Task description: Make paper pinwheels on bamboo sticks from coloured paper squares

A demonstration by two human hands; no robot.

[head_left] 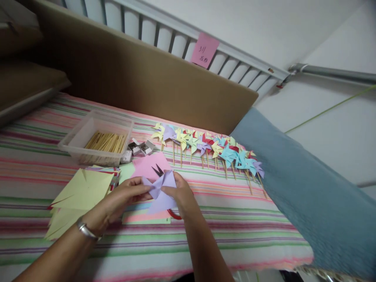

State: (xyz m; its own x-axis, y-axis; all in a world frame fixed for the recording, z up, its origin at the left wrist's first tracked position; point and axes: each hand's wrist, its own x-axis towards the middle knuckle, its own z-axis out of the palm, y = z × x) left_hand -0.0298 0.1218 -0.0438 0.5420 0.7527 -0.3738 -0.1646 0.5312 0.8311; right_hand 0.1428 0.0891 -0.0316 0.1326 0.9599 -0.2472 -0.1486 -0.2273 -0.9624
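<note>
A lavender paper square [162, 199], cut and partly folded into a pinwheel shape, is held between both my hands above the table. My left hand [129, 196], with a silver bangle at the wrist, pinches its left side between thumb and fingers. On the right side, my right hand [182, 192] grips the paper with the thumb pressed near its middle. Scissors lie under the paper; their dark blades [158, 170] and part of a red handle [174, 214] show. Pink paper [149, 164] lies just beyond, and a stack of slit yellow squares [84, 188] is to the left.
A clear plastic box [70, 145] holds thin wooden sticks [107, 141]. Small open boxes [143, 148] of tiny metal pieces stand beside it. Several finished pinwheels [205, 147] on sticks lie at the back right. A cardboard panel [152, 84] stands behind the striped cloth [235, 235].
</note>
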